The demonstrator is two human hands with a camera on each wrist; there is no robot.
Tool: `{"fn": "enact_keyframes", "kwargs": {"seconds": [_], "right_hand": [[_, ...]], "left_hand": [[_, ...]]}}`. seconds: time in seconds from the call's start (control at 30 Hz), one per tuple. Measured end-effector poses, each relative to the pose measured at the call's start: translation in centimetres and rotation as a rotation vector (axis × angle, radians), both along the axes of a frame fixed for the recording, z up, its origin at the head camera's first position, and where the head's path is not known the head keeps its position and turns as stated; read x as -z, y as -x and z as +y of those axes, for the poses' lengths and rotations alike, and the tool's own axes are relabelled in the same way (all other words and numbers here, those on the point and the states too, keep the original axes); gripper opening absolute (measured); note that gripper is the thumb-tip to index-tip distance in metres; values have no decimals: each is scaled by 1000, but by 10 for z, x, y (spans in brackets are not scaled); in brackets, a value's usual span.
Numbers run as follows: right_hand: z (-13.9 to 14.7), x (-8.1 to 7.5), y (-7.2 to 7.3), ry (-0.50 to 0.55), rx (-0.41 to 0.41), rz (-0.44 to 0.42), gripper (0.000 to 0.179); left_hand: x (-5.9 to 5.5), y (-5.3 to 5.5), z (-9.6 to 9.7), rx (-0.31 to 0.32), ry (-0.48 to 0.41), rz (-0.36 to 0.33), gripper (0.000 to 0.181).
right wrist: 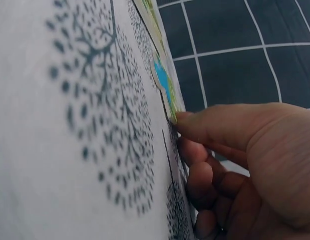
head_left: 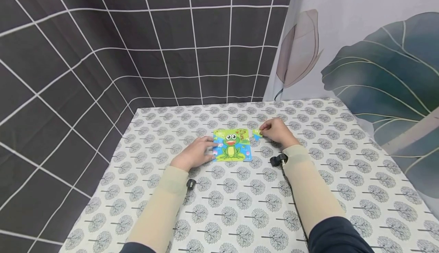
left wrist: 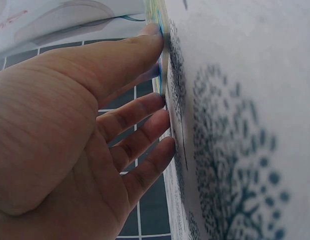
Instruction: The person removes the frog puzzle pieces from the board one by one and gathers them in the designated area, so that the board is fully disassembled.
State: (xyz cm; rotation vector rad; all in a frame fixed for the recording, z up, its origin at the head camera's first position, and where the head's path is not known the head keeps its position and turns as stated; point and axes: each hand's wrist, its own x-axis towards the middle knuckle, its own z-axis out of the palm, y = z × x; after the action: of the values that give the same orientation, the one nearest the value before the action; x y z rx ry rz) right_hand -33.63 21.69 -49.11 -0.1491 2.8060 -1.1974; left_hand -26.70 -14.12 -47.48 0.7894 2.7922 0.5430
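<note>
A frog jigsaw puzzle [head_left: 231, 151] lies flat on the cloth, showing a green frog on blue water with a green top. My left hand [head_left: 195, 153] rests at its left side, fingertips on the edge and thumb near the lower left corner. In the left wrist view the thumb [left wrist: 144, 50] presses the puzzle's edge while the other fingers stretch loosely towards the cloth. Just right of the puzzle, my right hand [head_left: 278, 132] pinches a small green and blue puzzle piece [head_left: 256, 134] by its right end. That piece [right wrist: 163, 82] lies close over the cloth in the right wrist view.
A white cloth [head_left: 226, 215] printed with grey trees covers the table. Behind and to the left hangs a dark curtain [head_left: 171, 28] with white grid lines; a leaf-patterned curtain [head_left: 384, 66] hangs at the right. Black wrist cameras [head_left: 278, 160] sit on both sleeves.
</note>
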Motion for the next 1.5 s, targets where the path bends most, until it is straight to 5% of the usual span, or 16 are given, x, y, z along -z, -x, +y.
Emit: {"fn": "enact_keyframes", "kwargs": {"seconds": [0.87, 1.5], "right_hand": [[-1, 1, -1, -12, 43, -1, 13], [-6, -5, 0, 99, 40, 3, 19]], "left_hand": [[0, -1, 0, -3, -2, -14, 58], [-4, -3, 0, 0, 12, -14, 60]]}}
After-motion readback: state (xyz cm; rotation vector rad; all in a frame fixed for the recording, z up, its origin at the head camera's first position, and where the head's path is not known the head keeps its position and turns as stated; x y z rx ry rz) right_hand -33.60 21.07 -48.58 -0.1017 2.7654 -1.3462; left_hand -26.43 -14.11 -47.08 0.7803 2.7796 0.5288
